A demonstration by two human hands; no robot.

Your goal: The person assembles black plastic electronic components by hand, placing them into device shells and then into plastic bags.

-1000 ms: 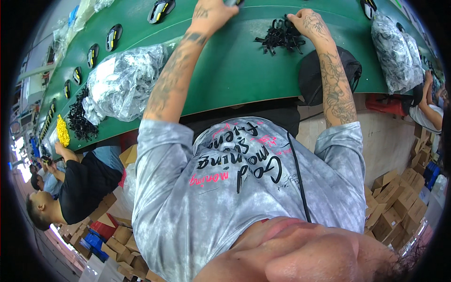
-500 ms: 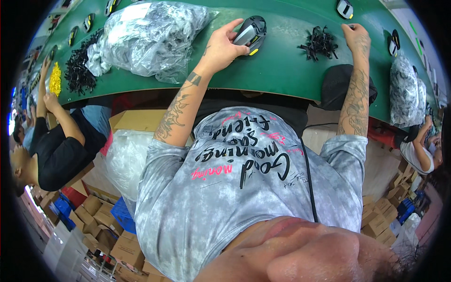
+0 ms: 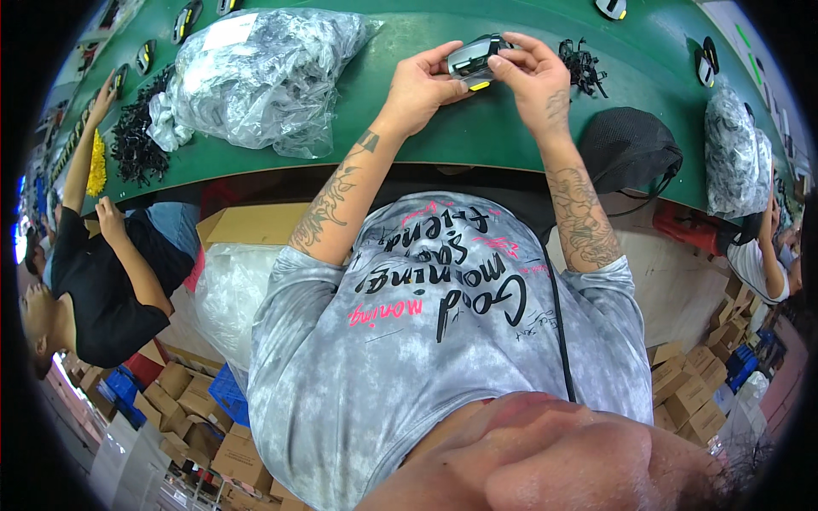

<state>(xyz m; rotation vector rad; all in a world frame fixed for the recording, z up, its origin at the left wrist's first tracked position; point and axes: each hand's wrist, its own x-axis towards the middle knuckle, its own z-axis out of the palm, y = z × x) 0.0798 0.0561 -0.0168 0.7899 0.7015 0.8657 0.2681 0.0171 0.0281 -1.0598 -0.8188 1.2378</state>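
Above the green table, a black and grey computer mouse (image 3: 474, 60) with a yellow accent is held between both hands. My left hand (image 3: 423, 89) grips its left side, thumb along the near edge. On the other side, my right hand (image 3: 534, 75) closes thumb and fingers round the mouse's right end. Whether a small part sits between those right fingers is hidden. Just beyond my right hand lies a pile of small black parts (image 3: 586, 68), partly covered by it.
A large clear plastic bag of grey parts (image 3: 264, 81) lies left of my hands. A black mesh cap (image 3: 630, 149) sits at the table's near edge. More mice (image 3: 612, 8) stand along the green table (image 3: 409, 21). A co-worker (image 3: 111, 281) reaches onto the table at left; another bag (image 3: 734, 162) is at right.
My right hand has come in from the far right to the mouse and closed on its right end. My left hand has turned the mouse on its side and shifted slightly right.
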